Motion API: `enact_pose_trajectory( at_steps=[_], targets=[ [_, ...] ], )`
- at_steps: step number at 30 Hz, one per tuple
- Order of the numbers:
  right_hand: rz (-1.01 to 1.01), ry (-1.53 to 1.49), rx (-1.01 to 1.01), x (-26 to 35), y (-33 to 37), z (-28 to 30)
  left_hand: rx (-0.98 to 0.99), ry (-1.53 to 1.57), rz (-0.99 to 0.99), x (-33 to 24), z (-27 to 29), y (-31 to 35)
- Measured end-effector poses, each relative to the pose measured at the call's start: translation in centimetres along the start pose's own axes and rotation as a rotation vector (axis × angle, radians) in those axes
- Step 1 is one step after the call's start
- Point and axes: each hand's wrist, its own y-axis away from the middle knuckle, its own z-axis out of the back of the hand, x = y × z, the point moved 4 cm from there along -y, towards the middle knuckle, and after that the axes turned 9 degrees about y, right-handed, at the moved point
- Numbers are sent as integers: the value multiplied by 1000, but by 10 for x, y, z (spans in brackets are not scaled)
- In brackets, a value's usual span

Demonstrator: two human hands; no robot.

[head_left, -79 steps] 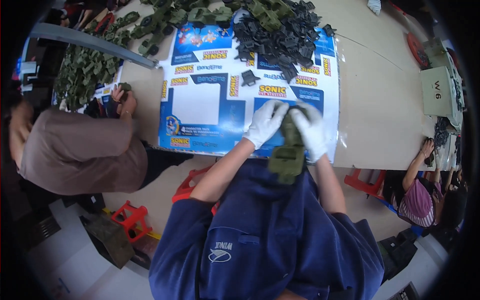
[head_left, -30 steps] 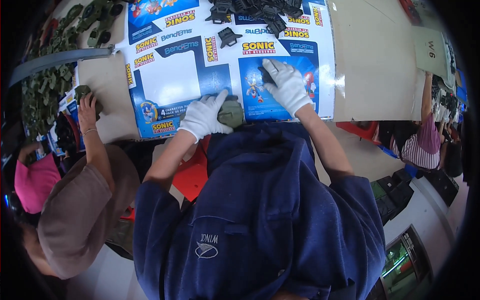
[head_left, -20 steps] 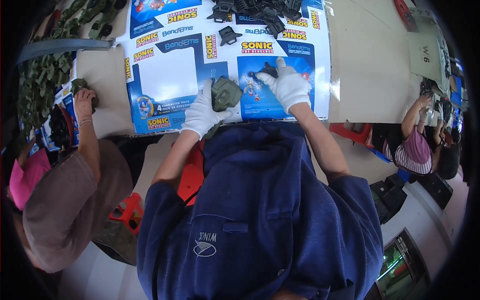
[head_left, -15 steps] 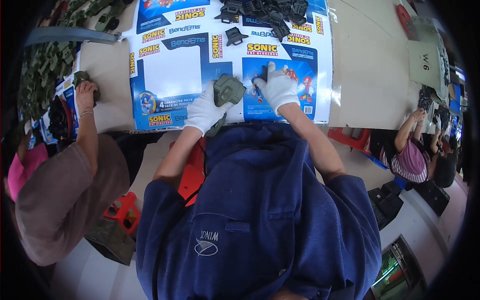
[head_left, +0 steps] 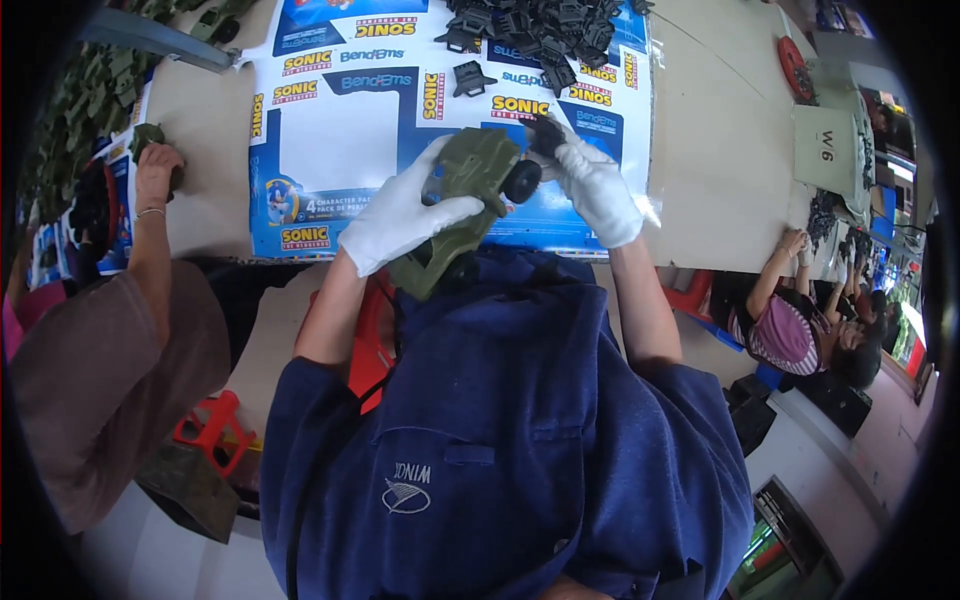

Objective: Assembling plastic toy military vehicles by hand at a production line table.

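My left hand (head_left: 405, 215), in a white glove, is closed around an olive-green toy truck (head_left: 475, 165). The truck is tilted, with a black wheel (head_left: 522, 182) facing right and its lower end near my apron. Close to that wheel is my right hand (head_left: 600, 190), also gloved, its fingers pinched on a small black plastic part (head_left: 543, 135). The part is apart from the truck, and the fingers hide some of it. Beyond both hands, a single black plastic piece (head_left: 470, 78) lies in front of a heap of similar black pieces (head_left: 580, 40).
A glossy printed sheet (head_left: 335, 135) covers the middle of the table (head_left: 710, 150). At the upper left a metal bar (head_left: 150, 38) crosses near piled green toy parts (head_left: 85, 110). A co-worker's hand (head_left: 155, 170) holds a green part there. A pale bin (head_left: 830, 150) stands far right.
My left hand has raised and turned the truck, so a wheel now shows on its right. My right hand has moved slightly right and turned, bringing the black part up into clear view.
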Motion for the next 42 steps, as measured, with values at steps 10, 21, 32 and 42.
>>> enact_pose_trajectory(
  at_steps=[10, 21, 32, 42],
  targets=[
    [50, -260, 215, 20, 17, -11, 75, -183, 158, -51, -18, 6],
    [132, 358, 209, 42, 21, -5, 51, -127, 137, -48, -22, 10],
    [446, 690, 57, 76, 21, -12, -36, -82, -401, -40, -35, -18],
    [731, 545, -82, 84, 58, -54, -219, 276, -651, -57, -63, -12]
  ],
)
